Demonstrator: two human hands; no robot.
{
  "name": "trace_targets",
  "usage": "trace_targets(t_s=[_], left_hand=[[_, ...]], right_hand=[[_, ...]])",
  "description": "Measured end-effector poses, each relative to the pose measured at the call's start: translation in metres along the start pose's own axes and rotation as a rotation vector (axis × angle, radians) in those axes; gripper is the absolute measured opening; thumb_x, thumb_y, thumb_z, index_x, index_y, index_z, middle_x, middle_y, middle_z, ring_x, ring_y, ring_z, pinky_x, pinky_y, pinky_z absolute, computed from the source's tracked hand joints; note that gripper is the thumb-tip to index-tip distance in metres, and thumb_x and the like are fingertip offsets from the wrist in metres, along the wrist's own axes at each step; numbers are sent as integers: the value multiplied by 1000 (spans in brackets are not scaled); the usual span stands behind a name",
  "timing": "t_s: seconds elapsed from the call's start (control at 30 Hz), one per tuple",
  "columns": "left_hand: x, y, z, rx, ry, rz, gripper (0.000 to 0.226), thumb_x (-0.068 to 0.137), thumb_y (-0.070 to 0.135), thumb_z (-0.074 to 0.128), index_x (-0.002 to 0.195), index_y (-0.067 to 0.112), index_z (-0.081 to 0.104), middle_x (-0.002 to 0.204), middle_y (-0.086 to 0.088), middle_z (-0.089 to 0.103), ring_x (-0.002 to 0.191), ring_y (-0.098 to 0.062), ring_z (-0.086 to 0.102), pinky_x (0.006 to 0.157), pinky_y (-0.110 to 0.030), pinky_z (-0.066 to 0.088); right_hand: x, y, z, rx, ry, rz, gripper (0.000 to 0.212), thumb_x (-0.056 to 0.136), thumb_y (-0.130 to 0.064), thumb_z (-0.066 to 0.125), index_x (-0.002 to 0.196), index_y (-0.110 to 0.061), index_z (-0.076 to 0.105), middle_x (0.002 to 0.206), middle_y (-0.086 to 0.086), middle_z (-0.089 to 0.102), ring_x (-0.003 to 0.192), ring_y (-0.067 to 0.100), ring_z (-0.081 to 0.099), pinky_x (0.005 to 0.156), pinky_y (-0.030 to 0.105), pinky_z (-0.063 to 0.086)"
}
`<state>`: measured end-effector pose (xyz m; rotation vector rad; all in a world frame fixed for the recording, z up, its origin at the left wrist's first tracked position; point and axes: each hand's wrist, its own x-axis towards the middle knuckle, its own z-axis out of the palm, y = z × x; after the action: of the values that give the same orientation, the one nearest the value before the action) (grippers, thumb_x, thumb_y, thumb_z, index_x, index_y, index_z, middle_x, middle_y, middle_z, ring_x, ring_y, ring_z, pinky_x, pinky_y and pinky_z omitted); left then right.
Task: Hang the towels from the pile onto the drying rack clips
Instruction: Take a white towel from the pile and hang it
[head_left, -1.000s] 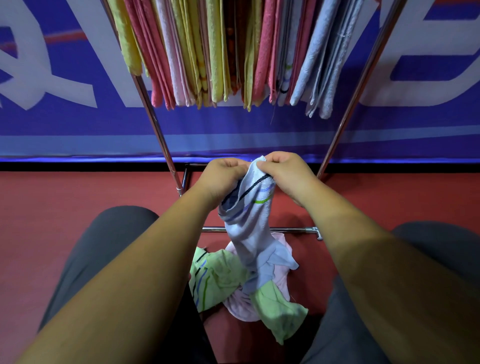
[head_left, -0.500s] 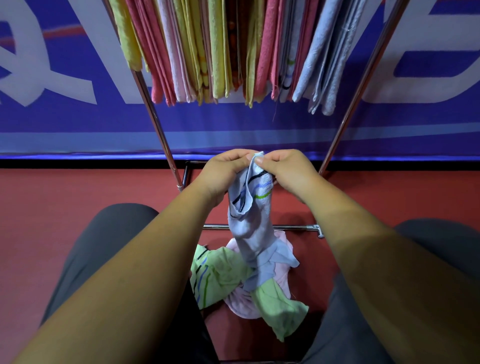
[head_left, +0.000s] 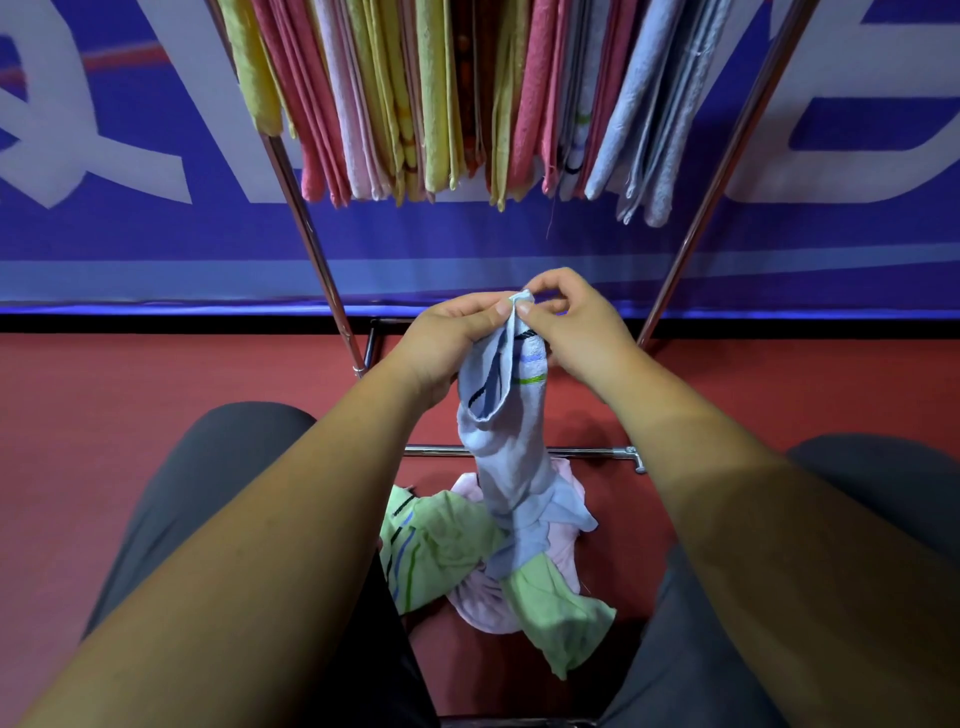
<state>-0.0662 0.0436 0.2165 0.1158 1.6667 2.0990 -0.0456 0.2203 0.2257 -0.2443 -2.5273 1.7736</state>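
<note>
A light blue towel with dark, blue and green stripes (head_left: 506, 447) hangs from both hands in the middle of the view. My left hand (head_left: 449, 338) grips its upper edge, and my right hand (head_left: 576, 327) pinches the top corner between thumb and fingers. The towel's lower end still lies on the pile (head_left: 467, 561) of green and pink towels on the red floor between my knees. Above, the drying rack (head_left: 317, 244) carries several hung towels (head_left: 447, 98) in yellow, pink, red and grey-blue. The clips are out of view.
The rack's slanted metal legs stand left and right of my hands, with a low crossbar (head_left: 592, 451) just behind the pile. A blue banner with white lettering (head_left: 104, 244) backs the rack. My grey-trousered knees (head_left: 208, 478) flank the pile.
Both hands have risen a little with the blue towel and worked along its edge. My right hand now pinches only the top corner, and the towel hangs longer and straighter.
</note>
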Motion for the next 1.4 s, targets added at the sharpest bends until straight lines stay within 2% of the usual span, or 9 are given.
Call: trace_targets(t_s=[0.17,0.23,0.4,0.7,0.87,1.0,1.17,1.3,1.4], left_hand=[[1,1,2,115,7,-55,28,103,6,65,129,0,68,109,-14,79,96,-25,75,88,-36,61],[1,0,2,214,78,-75,30,97,2,71,126,-1,63,99,-7,77,84,-20,72,76,-34,60],[-9,-2,-5,955,228,41,30,83,-4,65,101,14,49,83,-1,61,62,-16,46,54,-32,38],[-29,23,-17,1120,178,333,33,87,1,61,85,31,74,93,5,71,83,-17,70,77,-38,58],[-53,55,-10,1334,39,397,23,88,21,52,87,19,75,91,2,70,85,-21,64,83,-39,54],[-66,88,-2,1190,148,493,28,91,44,62,83,18,64,80,2,67,78,-17,62,73,-34,50],[-64,144,22,900,299,619,31,91,34,83,84,13,60,65,8,54,57,-1,42,54,-18,36],[-63,192,41,678,293,704,26,90,12,82,93,18,57,71,10,55,60,-4,47,55,-21,44],[-63,224,50,548,290,732,29,89,11,81,110,22,64,80,9,61,71,-9,60,69,-36,57]], right_hand=[[-1,-1,-2,-66,106,-78,7,96,-18,74,100,-17,69,90,-7,70,78,3,60,69,7,44],[1,1,-1,-69,143,-63,6,96,-17,74,99,-17,69,83,-8,65,73,5,57,62,6,41],[6,0,-8,-36,209,-81,11,96,-23,71,92,-23,62,68,-7,54,61,9,47,59,21,40],[-6,-12,-30,15,308,-116,11,97,-24,71,92,-23,61,73,-4,53,62,9,47,59,18,41],[-23,-32,-37,144,319,-96,19,102,-18,64,90,-29,53,72,-3,60,58,15,64,61,35,49],[-32,-64,-53,290,351,-137,23,106,-9,58,94,-26,50,76,-3,66,66,13,76,55,28,53],[-38,-115,-79,233,388,-278,23,106,-12,60,92,-27,50,80,5,69,71,12,76,62,25,55],[-40,-163,-101,211,439,-348,23,104,-15,61,91,-30,49,82,2,71,73,15,77,77,41,59],[-45,-199,-116,239,489,-363,25,106,-9,57,92,-26,45,85,3,68,66,7,75,68,32,57]])
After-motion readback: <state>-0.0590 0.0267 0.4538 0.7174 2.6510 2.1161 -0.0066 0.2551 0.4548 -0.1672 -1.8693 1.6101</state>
